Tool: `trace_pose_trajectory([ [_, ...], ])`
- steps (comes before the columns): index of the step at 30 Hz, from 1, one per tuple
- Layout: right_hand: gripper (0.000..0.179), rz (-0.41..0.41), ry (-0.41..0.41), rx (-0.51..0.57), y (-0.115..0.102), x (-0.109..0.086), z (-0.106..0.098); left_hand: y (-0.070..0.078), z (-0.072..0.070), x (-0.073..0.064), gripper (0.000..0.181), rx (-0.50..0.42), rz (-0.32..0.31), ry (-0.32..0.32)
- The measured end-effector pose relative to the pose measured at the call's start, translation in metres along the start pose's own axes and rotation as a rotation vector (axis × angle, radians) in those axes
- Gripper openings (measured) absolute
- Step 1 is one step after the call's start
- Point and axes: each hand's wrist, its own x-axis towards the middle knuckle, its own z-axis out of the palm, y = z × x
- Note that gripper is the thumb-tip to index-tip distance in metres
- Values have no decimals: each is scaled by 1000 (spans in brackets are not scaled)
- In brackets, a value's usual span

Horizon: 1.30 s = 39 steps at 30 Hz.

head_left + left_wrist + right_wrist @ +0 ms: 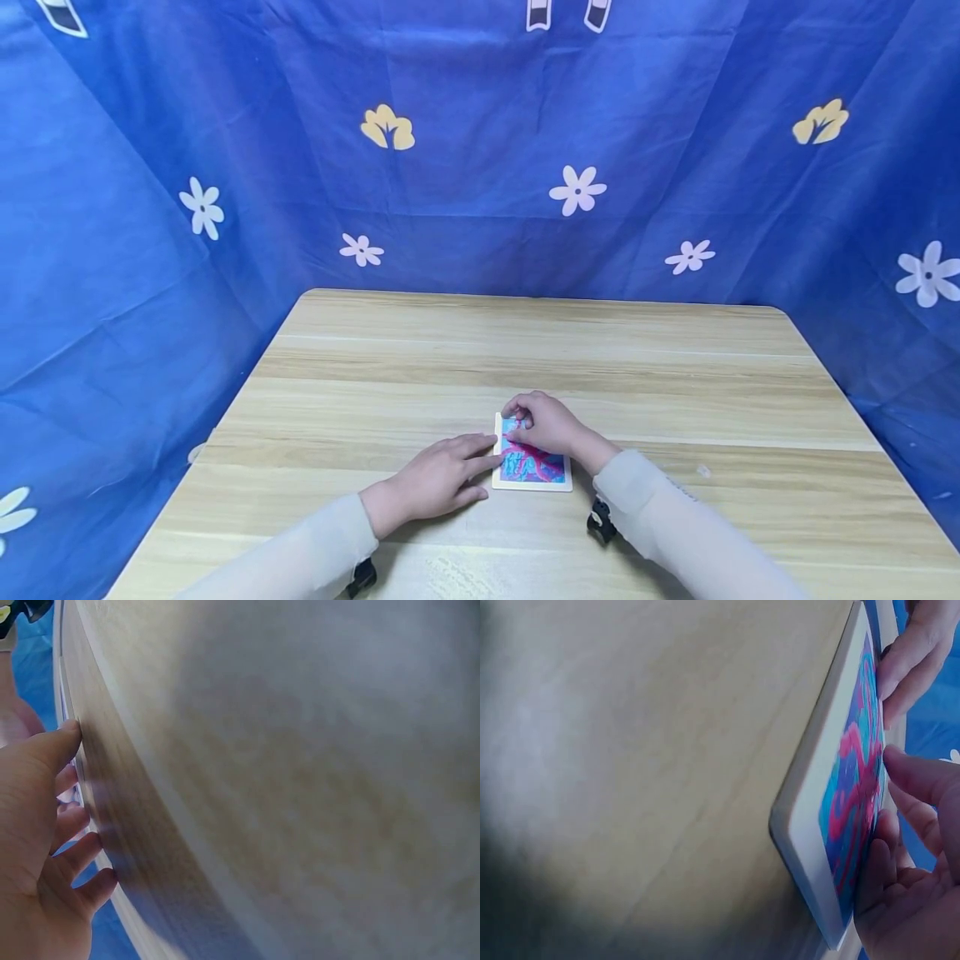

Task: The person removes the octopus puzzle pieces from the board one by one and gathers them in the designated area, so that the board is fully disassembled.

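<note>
A small rectangular board (532,491) with a cream-white frame lies on the wooden table, its face a picture (851,780) in pink, blue and turquoise. My left hand (435,483) rests palm down on the table with fingers spread, two fingertips on the board's left edge. My right hand (551,425) is over the upper part of the board, its fingers bent and its thumb near the pink shapes. In the right wrist view, the thumb and fingers of my right hand (919,847) are at the picture's surface; I cannot tell whether they pinch anything.
The light wooden table (360,358) extends around the board on all sides. A blue cloth (465,217) with white and yellow flowers hangs behind the table and along both sides. Black straps or mounts (600,521) sit under both wrists.
</note>
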Motion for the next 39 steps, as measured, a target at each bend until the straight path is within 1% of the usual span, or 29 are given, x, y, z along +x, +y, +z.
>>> trace_pose_trajectory([
  [6,24,9,-11,-61,-4,0,1,0,1,0,50,14,3,-2],
  [12,25,37,-28,-106,-7,1,-1,0,0,0,50,13,12,8],
  [19,25,43,-57,-135,-8,2,-3,-1,1,0,51,22,22,26],
  [24,24,67,-82,-155,-10,4,-2,-1,1,0,51,22,25,29],
  [32,23,93,-89,-132,-9,7,-1,0,0,1,51,16,0,-14],
  [39,24,66,-71,-94,-8,7,-1,-1,1,0,51,20,12,2],
])
